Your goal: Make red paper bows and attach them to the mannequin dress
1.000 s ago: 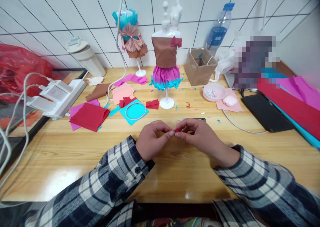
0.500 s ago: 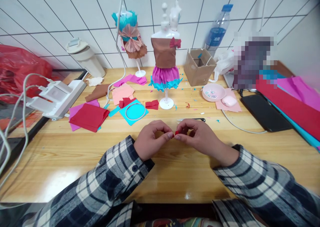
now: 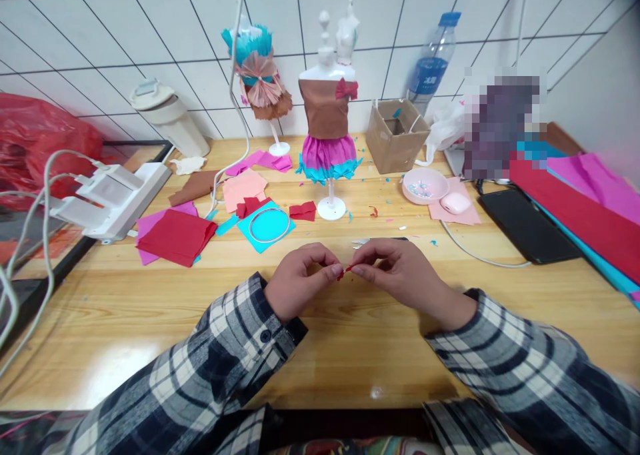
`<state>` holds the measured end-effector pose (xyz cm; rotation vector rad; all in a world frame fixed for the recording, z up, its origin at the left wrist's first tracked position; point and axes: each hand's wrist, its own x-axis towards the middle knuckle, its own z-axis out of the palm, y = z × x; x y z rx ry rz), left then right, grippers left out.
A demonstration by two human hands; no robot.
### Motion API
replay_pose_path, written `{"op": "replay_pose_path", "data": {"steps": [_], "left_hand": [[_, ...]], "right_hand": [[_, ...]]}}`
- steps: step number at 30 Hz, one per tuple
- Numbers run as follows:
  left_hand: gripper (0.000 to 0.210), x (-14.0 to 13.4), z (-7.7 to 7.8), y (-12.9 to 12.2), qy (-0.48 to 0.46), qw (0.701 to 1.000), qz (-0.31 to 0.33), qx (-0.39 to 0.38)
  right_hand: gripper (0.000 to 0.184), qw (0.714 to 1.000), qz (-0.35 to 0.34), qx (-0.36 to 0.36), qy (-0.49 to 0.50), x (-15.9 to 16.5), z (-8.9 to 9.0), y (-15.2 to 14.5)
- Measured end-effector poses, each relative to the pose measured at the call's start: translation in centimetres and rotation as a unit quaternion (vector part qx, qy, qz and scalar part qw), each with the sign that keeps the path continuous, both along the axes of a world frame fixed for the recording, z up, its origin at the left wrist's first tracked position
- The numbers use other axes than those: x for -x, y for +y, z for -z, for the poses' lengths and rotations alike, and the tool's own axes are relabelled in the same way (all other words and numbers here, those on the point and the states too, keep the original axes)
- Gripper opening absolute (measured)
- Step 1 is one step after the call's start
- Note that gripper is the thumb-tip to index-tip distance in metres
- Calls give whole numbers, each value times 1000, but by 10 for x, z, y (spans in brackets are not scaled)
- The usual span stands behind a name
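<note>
Head view: your worktop [image 3: 350, 361] spans the frame. At upper centre, a dress form [image 3: 325, 111] stands upright, presumably set back so you can see it past your hands. At upper right, the bottle [image 3: 441, 45] bears a blue label [image 3: 429, 76] with white characters, too small to read reliably. At centre frame, your left hand [image 3: 300, 281] and right hand [image 3: 405, 278] are each nearly closed, thumb to fingertips, pinching a red scrap [image 3: 341, 276] between them. Its smallness likely dictates fingertip grips; keeping it low over the worktop probably steadies you.
</note>
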<state>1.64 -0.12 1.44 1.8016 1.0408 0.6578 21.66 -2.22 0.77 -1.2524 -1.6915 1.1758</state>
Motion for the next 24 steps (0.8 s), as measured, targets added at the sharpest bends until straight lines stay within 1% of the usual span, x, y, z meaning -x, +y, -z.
{"op": "replay_pose_path", "data": {"steps": [2,5,8,11,14,16,17,18,19,20,21,22,23,24], "left_hand": [[22,0,-1,0,3,1000,-6,-28],[22,-1,-1,0,19,996,-3,-93],[16,-2,-1,-1,45,986,6,-162],[13,-2,0,-2,70,972,-1,-224],[13,-2,-1,-3,83,963,-1,-255],[14,-1,-2,-2,73,968,-2,-240],[14,0,-2,-2,63,973,-5,-221],[15,0,-3,-1,51,980,-9,-194],[15,1,-3,0,38,986,-14,-164],[15,2,-3,1,25,990,-20,-136],[15,2,-2,2,12,993,-27,-112],[15,3,-2,2,-1,995,-33,-93],[16,4,-1,3,-13,996,-39,-76],[16,4,0,4,-25,997,-42,-62]], "right_hand": [[7,1000,-5,-8,-13,0,0,0],[6,999,2,-33,-32,0,0,-1],[5,997,11,-60,-47,1,-1,0],[4,997,8,-59,-49,3,-2,-1],[6,999,6,-38,-27,5,-1,-2],[12,1000,15,-4,7,2,0,-1],[17,1000,25,7,18,-1,0,1],[24,999,39,4,11,-6,0,3],[28,998,54,-18,-17,-11,0,6],[30,993,69,-58,-72,-17,0,9],[26,980,76,-107,-149,-23,0,13],[21,960,72,-149,-228,-28,0,16],[19,938,62,-175,-294,-32,1,19],[19,920,48,-186,-342,-35,2,21]]}}
